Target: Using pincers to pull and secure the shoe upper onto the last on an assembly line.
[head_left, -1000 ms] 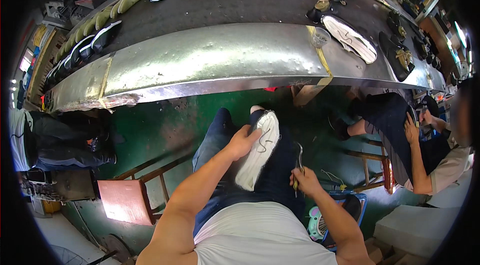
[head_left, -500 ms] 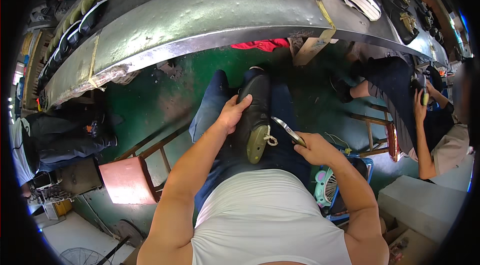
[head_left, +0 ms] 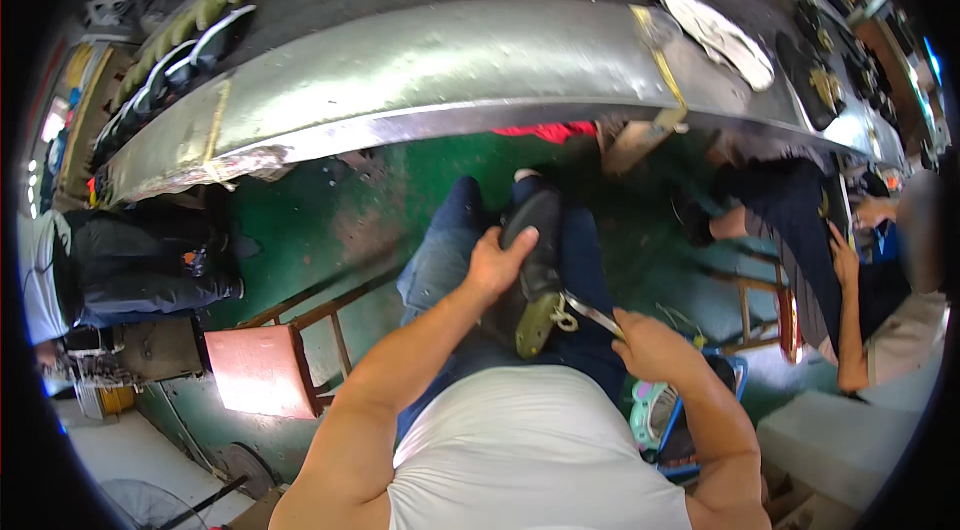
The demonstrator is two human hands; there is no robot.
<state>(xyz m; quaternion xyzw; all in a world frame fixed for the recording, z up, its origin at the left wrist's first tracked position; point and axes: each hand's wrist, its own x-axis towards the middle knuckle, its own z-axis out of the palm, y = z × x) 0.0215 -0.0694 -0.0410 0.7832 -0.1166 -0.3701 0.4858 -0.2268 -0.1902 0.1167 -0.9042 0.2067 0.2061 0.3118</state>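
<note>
A black shoe [head_left: 541, 252] rests lengthwise over my thighs, toe pointing away from me. Out of its heel end sticks an olive-green shoe last [head_left: 535, 332] with a pale cord loop [head_left: 564, 318]. My left hand [head_left: 502, 262] is closed around the shoe's left side, thumb lying across the top. In my right hand [head_left: 652, 343] is a slim, shiny, shoehorn-like metal tool [head_left: 594, 314], its handle wrapped by my fingers. The tool's tip meets the edge of the shoe opening beside the cord; whether it goes inside I cannot tell.
A metal-edged workbench [head_left: 400, 60] curves across ahead, carrying a white shoe [head_left: 715, 35] and a row of olive lasts [head_left: 205, 15]. A pink-topped stool [head_left: 260, 370] stands left, a mint-green fan [head_left: 652, 415] right. Co-workers sit at right [head_left: 850, 270] and stand at left [head_left: 140, 265].
The whole view has shifted, so bench, shoe and hands appear lower and further right. The metal tool's tip has come closer to the cord at the shoe's opening. Both hands keep their holds.
</note>
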